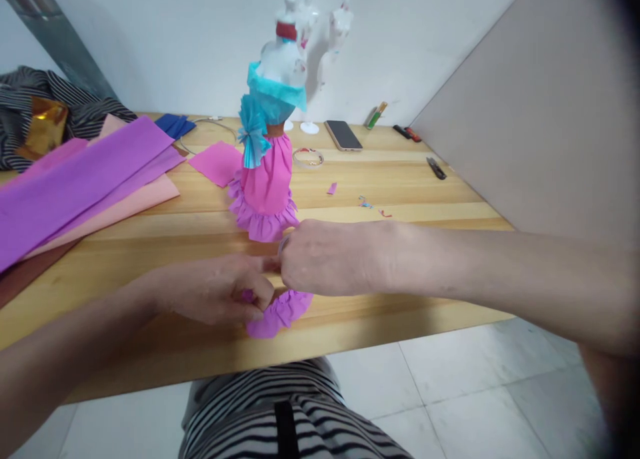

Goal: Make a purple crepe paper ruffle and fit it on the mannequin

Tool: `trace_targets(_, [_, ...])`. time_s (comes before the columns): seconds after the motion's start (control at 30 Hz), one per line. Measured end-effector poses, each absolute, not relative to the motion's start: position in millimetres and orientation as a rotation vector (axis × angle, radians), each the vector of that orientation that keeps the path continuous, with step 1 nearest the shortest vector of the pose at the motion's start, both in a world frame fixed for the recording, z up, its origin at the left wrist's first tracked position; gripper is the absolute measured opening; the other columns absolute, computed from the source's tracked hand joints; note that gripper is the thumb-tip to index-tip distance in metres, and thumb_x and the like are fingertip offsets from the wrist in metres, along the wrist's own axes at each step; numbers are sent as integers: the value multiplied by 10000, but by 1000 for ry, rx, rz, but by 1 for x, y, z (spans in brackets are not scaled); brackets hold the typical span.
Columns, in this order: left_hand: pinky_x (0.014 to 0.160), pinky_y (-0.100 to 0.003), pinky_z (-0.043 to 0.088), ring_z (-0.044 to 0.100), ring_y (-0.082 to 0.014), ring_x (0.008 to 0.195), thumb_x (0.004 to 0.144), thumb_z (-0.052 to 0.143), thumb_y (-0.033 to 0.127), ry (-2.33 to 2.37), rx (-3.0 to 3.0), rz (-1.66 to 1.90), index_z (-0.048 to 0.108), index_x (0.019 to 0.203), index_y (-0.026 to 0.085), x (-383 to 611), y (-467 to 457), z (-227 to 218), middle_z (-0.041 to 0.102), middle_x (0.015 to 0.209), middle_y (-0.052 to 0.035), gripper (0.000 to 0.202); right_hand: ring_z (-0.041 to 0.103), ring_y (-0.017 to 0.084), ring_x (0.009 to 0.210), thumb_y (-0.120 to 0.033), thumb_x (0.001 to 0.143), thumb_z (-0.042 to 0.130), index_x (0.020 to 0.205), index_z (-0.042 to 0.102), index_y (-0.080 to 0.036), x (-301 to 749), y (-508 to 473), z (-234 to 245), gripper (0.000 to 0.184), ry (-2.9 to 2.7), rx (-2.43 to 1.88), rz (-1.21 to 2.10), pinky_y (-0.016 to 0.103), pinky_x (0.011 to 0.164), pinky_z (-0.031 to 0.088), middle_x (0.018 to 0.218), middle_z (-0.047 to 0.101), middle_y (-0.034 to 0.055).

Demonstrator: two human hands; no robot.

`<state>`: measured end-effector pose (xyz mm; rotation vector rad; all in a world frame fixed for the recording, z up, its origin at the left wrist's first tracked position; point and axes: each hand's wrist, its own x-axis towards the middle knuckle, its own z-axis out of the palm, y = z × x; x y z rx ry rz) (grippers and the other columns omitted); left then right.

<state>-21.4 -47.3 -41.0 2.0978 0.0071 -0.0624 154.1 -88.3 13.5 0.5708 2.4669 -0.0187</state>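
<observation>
My left hand (215, 291) is closed over a short gathered strip of purple crepe paper (280, 317) near the table's front edge. A bit of purple shows between its curled fingers. My right hand (333, 257), with a ring on one finger, is bent into a fist that meets the left index fingertip. Its own fingertips are hidden, so what they grip does not show. Just behind the hands stands a figure in a pink paper skirt (270, 179) with a purple ruffled hem. A blue paper bow (254, 132) and blue band dress its upper part.
Sheets of crepe paper (85, 185) overlap at the left beside a striped cloth (75, 102). Toward the back lie a phone (343, 135), a roll of clear tape (309, 157), a small green tube (376, 115) and a box cutter (436, 168). Paper scraps (366, 203) dot the wooden table (450, 212).
</observation>
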Motion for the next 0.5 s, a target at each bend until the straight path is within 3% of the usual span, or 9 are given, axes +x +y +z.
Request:
trace_targets(0.3, [801, -243, 427, 533, -136, 893, 809, 493, 1, 23, 2175, -76, 489, 649, 149, -22, -47, -44, 559, 1003, -23, 218, 554, 154, 608, -59, 937, 497, 711, 701, -166, 153, -90, 12, 323, 2452, 548, -2, 319, 516, 251, 654, 671, 37])
trace_targets(0.5, [727, -211, 403, 511, -111, 822, 816, 526, 27, 34, 2215, -87, 480, 639, 149, -25, -48, -46, 550, 924, -1, 221, 566, 163, 651, -48, 928, 483, 761, 721, -170, 159, -86, 5, 315, 2506, 525, -9, 330, 532, 241, 742, 703, 44])
